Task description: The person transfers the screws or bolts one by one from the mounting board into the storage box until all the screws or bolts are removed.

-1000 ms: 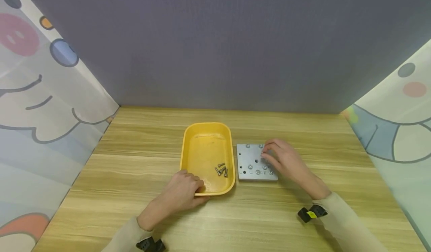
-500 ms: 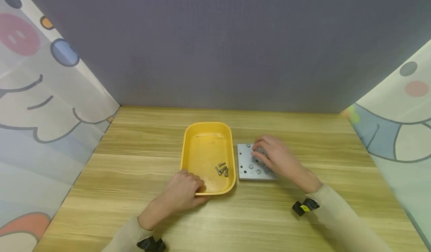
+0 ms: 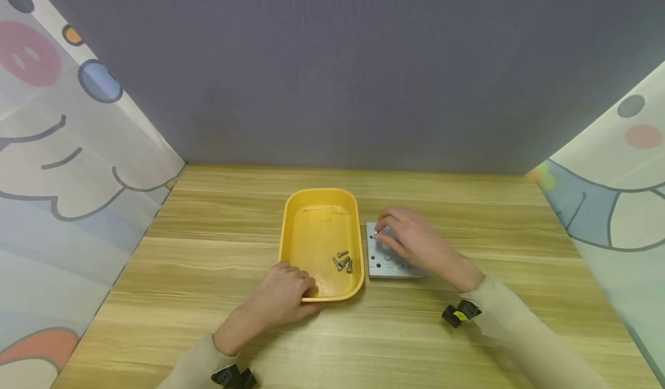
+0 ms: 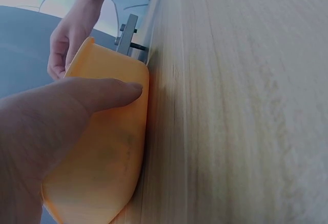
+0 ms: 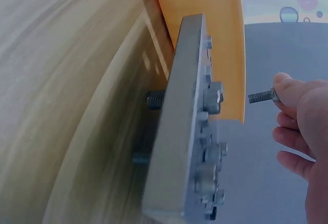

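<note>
My left hand point(image 3: 277, 294) grips the near rim of a yellow tray point(image 3: 312, 227), fingers over the edge. In the left wrist view the thumb of the left hand point(image 4: 77, 106) lies along the tray's outer wall point(image 4: 107, 152). To the right of the tray is a silver metal plate point(image 3: 381, 270) with holes and several bolts set in it. Over the plate's far left part, my right hand point(image 3: 415, 240) pinches a bolt. The right wrist view shows this bolt point(image 5: 261, 96) with its threaded shank pointing at the plate point(image 5: 177, 116), a gap between them.
Several loose bolts point(image 3: 343, 261) lie in the tray's near right part. Seated bolts point(image 5: 212, 98) stick up from the plate, and threaded ends point(image 5: 141, 157) come out underneath. A dark grey panel point(image 3: 332, 77) stands behind the wooden table point(image 3: 218, 204).
My right hand has moved left across the plate with the bolt, from its right side to its far left part. The left hand and tray have stayed in place.
</note>
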Demonstrator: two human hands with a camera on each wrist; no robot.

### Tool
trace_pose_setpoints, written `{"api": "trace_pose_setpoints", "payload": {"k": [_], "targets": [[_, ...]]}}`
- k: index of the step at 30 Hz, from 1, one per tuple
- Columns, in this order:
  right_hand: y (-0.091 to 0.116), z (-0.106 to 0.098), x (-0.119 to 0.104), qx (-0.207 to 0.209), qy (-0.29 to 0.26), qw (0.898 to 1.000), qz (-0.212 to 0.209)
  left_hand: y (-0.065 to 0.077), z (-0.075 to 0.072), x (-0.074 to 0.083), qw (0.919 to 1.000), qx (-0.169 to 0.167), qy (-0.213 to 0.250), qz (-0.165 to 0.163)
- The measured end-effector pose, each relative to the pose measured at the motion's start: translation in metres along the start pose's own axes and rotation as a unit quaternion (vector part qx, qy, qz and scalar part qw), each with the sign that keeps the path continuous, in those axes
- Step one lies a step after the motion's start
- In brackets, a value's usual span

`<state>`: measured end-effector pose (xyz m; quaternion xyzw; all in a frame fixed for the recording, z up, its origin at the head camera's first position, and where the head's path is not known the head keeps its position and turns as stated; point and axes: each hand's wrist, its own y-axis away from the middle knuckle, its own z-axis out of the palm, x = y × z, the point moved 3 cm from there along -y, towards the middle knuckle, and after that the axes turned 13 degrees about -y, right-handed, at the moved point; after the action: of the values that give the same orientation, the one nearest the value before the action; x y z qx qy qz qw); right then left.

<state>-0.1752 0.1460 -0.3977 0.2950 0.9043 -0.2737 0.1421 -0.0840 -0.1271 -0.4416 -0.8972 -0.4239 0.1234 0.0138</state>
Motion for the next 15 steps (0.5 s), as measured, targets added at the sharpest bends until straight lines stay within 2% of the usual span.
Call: {"api": "trace_pose_setpoints", "payload": {"k": [15], "targets": [[-0.020,0.005,-0.018,-0.054,0.018,0.998,-0.024,0.000,0.001,0.000,1.0000,0.006,-0.003,0.000]]}}
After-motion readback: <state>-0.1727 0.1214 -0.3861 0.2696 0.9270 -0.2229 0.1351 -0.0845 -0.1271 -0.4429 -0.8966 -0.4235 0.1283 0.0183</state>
